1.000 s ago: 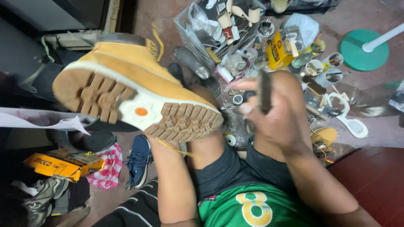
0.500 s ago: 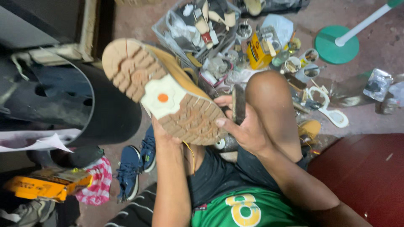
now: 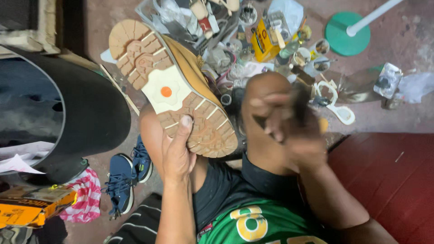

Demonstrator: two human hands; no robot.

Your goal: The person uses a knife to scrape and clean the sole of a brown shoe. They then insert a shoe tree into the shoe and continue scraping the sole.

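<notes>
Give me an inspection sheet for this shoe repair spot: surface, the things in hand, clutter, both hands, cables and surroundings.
Surface: reddish concrete floor, stained; person seated, knees up.
Job's things: tan boot, sole up, propped on the left knee; tan lugged sole with a white midsection and an orange dot.
Clutter: yellow can, small jars, white strap piece and scraps piled on the floor beyond the knees.
Grippers: left hand grips the boot's sole, thumb on the tread; right hand is motion-blurred, holding a dark slim tool, kind unclear.
Cables: nothing seen.
Surroundings: black tub left, blue sneakers, orange box, green round base with white pole.
</notes>
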